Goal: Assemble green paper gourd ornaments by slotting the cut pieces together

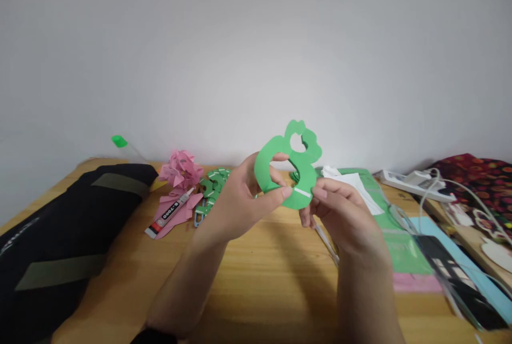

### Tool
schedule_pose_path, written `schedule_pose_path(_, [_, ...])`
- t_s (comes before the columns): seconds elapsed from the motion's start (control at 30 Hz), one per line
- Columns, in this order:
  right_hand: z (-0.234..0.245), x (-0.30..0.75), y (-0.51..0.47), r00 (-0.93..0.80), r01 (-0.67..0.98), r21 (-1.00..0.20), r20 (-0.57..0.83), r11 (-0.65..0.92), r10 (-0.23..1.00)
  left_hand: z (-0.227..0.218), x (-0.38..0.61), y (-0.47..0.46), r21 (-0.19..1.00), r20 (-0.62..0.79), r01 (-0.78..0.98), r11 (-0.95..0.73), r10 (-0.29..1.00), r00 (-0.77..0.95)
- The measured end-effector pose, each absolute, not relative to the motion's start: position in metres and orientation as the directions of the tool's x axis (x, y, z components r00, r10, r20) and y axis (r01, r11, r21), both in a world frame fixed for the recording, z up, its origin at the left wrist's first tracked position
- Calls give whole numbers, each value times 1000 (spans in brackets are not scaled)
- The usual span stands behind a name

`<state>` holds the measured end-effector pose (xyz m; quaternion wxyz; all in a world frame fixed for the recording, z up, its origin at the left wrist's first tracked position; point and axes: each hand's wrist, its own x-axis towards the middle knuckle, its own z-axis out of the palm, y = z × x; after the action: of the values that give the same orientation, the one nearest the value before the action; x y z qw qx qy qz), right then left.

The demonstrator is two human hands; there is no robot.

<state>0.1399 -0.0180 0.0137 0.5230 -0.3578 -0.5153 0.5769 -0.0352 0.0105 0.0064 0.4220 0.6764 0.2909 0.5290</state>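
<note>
A green paper cutout (264,165) is held up over the table, with a large rounded opening and a smaller flower-shaped ring at its top. A short white strip (303,192) lies across its lower part. My left hand (244,194) is closed on the cutout's left and lower side, thumb in front and fingers through the opening. At the lower right edge, beside the white strip, my right hand (344,210) pinches the cutout between thumb and fingers. A thin white stick-like thing (327,245) shows below my right hand, partly hidden by it.
Left on the wooden table (256,285): black cloth (68,242), crumpled pink paper (181,168), a glue tube (170,213) and several green cutouts (214,186). Right: green sheets (404,250), white paper (362,192), a power strip (416,184) with cables and a dark phone (460,274).
</note>
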Motion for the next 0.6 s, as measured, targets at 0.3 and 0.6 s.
schedule_pose_path(0.3, [5, 133, -32, 86, 1, -928, 371, 373, 925, 9, -25, -3, 358, 876, 620, -699, 482, 37])
schedule_pose_path(0.6, [11, 125, -49, 160, 424, -717, 661, 554, 733, 16, -25, -13, 408, 825, 471, -782, 537, 175])
